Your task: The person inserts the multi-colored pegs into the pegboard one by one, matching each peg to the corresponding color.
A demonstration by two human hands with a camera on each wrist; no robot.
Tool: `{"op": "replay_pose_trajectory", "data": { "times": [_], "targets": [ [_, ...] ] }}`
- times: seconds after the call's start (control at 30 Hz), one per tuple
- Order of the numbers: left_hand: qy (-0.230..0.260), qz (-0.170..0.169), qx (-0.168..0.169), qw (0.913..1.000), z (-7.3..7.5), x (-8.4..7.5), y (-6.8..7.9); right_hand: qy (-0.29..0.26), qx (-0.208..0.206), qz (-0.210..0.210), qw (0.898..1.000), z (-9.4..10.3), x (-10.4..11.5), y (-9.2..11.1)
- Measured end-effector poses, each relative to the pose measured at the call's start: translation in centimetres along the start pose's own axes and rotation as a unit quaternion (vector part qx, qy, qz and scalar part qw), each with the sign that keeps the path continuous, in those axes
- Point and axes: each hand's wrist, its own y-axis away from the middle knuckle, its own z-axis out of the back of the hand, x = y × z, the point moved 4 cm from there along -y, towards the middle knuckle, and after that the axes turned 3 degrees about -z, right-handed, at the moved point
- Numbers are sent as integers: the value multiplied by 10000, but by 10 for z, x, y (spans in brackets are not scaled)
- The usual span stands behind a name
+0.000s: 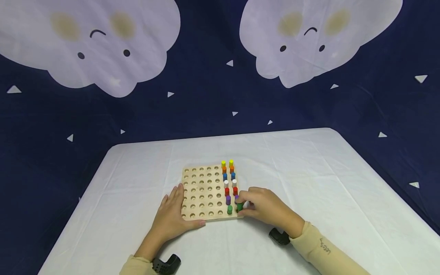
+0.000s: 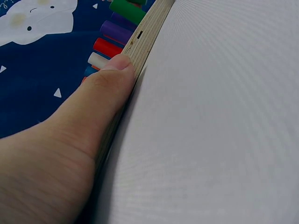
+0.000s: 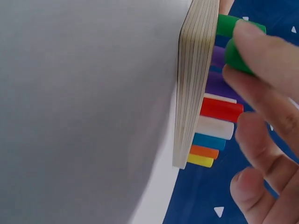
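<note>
A wooden pegboard (image 1: 201, 193) with rows of round holes lies on the white table. My left hand (image 1: 172, 217) rests against its left side, fingers straight, with the thumb (image 2: 110, 81) along the near edge. At the near right corner, my right hand (image 1: 262, 206) pinches a green peg (image 3: 237, 57) between thumb and index finger. In the right wrist view the peg's lower end looks slightly apart from the board. Beside it another green peg (image 1: 229, 209) stands in a hole. Behind it a purple peg (image 1: 236, 199) is partly hidden by the right fingers.
Two columns of pegs run along the board's right side, in pairs of yellow (image 1: 231, 163), orange (image 1: 232, 170), blue (image 1: 233, 176), white (image 1: 234, 183), red (image 1: 235, 191) and purple. White cloth (image 1: 137, 183) covers the table. A dark blue cloud-patterned backdrop (image 1: 206, 107) hangs behind.
</note>
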Motion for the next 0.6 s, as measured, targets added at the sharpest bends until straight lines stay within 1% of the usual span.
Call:
{"op": "replay_pose_trajectory", "data": {
  "times": [0.17, 0.33, 0.43, 0.6],
  "targets": [
    [9, 18, 23, 10000, -1, 0, 0, 562, 105, 19, 9984, -4, 3, -4],
    [40, 50, 41, 10000, -1, 0, 0, 905, 77, 300, 9954, -5, 8, -5],
    [29, 59, 47, 10000, -1, 0, 0, 973, 89, 400, 9944, -6, 10, -6],
    [-7, 51, 36, 10000, -1, 1, 0, 880, 205, 428, 9950, -6, 10, -6]
  ]
}}
